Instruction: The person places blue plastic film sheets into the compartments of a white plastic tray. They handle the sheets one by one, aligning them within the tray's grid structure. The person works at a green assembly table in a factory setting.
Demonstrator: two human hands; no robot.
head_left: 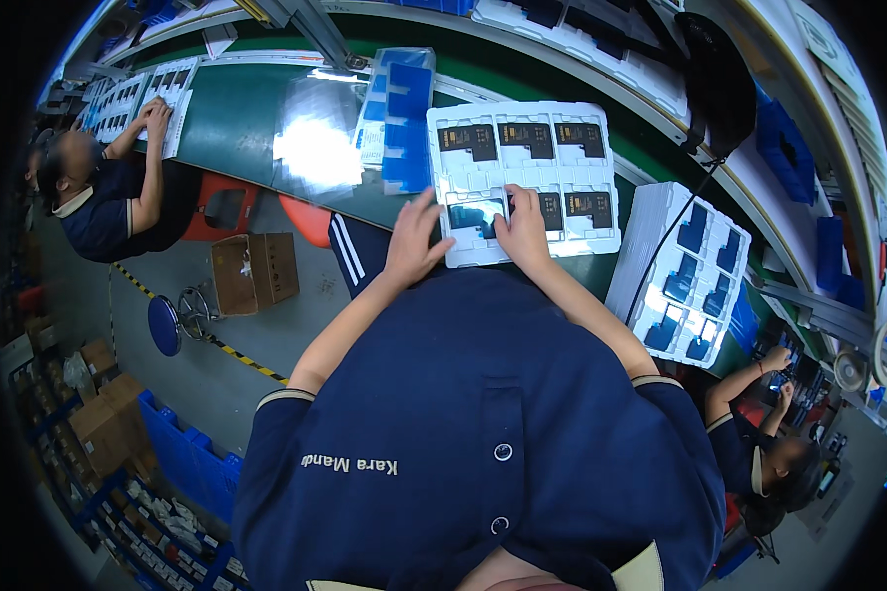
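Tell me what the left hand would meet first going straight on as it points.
Most likely the left hand would meet the left rim of the white tray; its height against the tray is unclear, so it might pass above.

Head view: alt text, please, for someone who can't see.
Right hand over the lower row of a white tray holding dark, flat parts; left hand open at its left edge. A stack of trays sits at right.
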